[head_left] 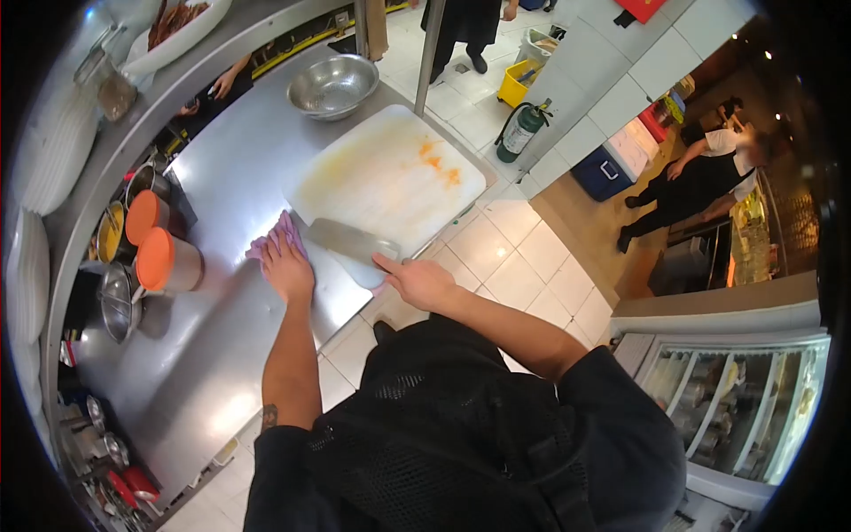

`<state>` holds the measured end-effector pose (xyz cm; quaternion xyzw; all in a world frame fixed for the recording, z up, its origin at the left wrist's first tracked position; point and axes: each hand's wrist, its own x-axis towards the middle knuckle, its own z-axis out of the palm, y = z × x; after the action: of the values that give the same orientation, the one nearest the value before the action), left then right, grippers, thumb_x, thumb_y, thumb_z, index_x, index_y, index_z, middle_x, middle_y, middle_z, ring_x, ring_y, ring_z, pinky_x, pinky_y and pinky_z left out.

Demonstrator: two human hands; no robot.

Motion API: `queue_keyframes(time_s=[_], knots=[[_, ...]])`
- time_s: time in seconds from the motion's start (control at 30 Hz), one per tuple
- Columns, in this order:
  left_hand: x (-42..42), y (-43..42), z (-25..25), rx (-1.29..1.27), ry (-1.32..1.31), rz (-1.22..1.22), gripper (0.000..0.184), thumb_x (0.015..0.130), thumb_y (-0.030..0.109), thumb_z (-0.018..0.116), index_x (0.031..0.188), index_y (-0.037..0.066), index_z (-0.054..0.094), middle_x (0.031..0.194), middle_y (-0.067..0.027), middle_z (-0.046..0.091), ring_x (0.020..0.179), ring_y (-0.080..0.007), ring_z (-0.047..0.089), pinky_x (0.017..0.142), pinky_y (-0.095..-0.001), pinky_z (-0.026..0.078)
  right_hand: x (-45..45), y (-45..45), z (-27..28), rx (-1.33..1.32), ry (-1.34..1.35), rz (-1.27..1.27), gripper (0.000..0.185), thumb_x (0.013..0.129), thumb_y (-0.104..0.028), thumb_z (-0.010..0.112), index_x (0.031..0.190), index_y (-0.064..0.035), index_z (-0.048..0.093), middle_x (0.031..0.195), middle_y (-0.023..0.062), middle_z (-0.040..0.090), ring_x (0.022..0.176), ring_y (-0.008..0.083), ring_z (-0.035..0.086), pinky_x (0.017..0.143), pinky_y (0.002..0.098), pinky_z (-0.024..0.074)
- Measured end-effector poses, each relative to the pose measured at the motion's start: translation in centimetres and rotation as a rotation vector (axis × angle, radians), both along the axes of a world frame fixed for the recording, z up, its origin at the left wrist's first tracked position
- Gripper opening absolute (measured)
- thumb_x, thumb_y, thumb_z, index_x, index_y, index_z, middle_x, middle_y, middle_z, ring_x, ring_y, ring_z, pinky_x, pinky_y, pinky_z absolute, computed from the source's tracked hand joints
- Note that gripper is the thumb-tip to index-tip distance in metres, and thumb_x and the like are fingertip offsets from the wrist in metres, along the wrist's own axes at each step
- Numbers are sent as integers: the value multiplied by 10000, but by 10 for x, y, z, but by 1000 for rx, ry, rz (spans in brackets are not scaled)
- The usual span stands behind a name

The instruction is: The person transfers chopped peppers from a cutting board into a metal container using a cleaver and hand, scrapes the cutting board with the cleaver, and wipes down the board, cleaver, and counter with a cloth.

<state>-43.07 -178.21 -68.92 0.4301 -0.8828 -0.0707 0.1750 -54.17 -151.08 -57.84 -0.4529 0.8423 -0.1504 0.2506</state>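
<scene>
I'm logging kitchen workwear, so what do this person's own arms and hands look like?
The left hand and right hand are gloveless. Both arms have short black sleeves, leaving the forearms bare. A dark tattoo marks the left arm near the sleeve's edge; its design is too small to read.

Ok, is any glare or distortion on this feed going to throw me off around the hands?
Head view: bright glare whitens the steel table beside the purple cloth under the left hand; head view: wide-angle distortion bows the overhead shelf at left, with black corners; head view: the far right is dim and warm-toned, so detail there is weak.
</scene>
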Motion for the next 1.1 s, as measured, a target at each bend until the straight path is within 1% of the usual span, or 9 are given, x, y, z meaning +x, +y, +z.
queue_keyframes(time_s=[0.1, 0.23, 0.37, 0.5, 0.67, 0.8, 0.87, 0.97, 1.1], knots=[[-1, -2, -7, -19, -4, 6, 499, 1062, 294, 399, 1539, 155, 444, 1580, -129, 432, 1484, -346, 337, 1196, -509, 275, -9, 8, -13, -21, 37, 75, 545, 1052, -337, 479, 1558, -217, 317, 970, 248, 696, 873, 433, 691, 774, 550, 535], [0, -1, -3, 0, -8, 11, 510, 1055, 292, 409, 1546, 158, 434, 1591, -125, 417, 1486, -344, 335, 1207, -508, 257, 6, 14, -28, -32, 24, 10, 575, 1054, -367, 484, 1566, -185, 298, 861, 217, 703, 763, 430, 692, 674, 561, 530], [-1, 1, 2, 50, -38, 20, 512, 1056, 291, 404, 1550, 159, 426, 1601, -122, 398, 1495, -334, 320, 1214, -502, 244, 19, 12, -27, -26, 13, 1, 628, 1047, -345, 502, 1597, -173, 254, 844, 250, 684, 752, 434, 684, 656, 530, 537], [0, -2, -4, 19, -43, 7, 507, 1061, 297, 394, 1547, 160, 429, 1598, -122, 401, 1498, -333, 313, 1213, -500, 248, 24, 12, -40, -55, 65, 1, 651, 1025, -314, 543, 1594, -167, 261, 889, 234, 685, 773, 422, 688, 658, 512, 540], [-1, -2, -2, 37, -54, 16, 494, 1066, 313, 382, 1530, 156, 450, 1603, -121, 394, 1491, -337, 320, 1212, -496, 246, 18, 12, -51, -83, 21, -45, 697, 972, -249, 616, 1580, -159, 288, 936, 243, 677, 849, 429, 687, 743, 523, 540], [-1, -2, -5, 30, -35, 11, 489, 1065, 307, 384, 1522, 153, 460, 1600, -120, 396, 1489, -339, 321, 1211, -496, 246, 21, 11, -36, -99, -42, -115, 629, 995, -270, 587, 1560, -163, 332, 1004, 244, 695, 918, 431, 687, 799, 529, 537], [-1, -1, -8, 24, -27, 11, 488, 1063, 300, 389, 1523, 152, 460, 1594, -126, 401, 1490, -341, 317, 1212, -495, 243, 16, 12, -30, -145, -191, -109, 606, 999, -270, 561, 1546, -130, 342, 1034, 293, 675, 943, 457, 677, 834, 543, 536], [0, -2, -8, 30, -18, 7, 487, 1062, 294, 396, 1521, 147, 464, 1596, -129, 396, 1490, -341, 315, 1212, -496, 240, -22, 20, -33, -93, -79, -144, 506, 1017, -296, 527, 1485, -122, 445, 1031, 302, 680, 943, 468, 672, 836, 548, 531], [3, -1, -7, 33, -9, 0, 488, 1061, 296, 400, 1519, 142, 467, 1599, -128, 393, 1488, -340, 319, 1211, -499, 243, -100, 32, -46, -291, -20, -382, 451, 1020, -289, 515, 1433, -108, 526, 1015, 289, 693, 932, 467, 677, 825, 536, 541]])
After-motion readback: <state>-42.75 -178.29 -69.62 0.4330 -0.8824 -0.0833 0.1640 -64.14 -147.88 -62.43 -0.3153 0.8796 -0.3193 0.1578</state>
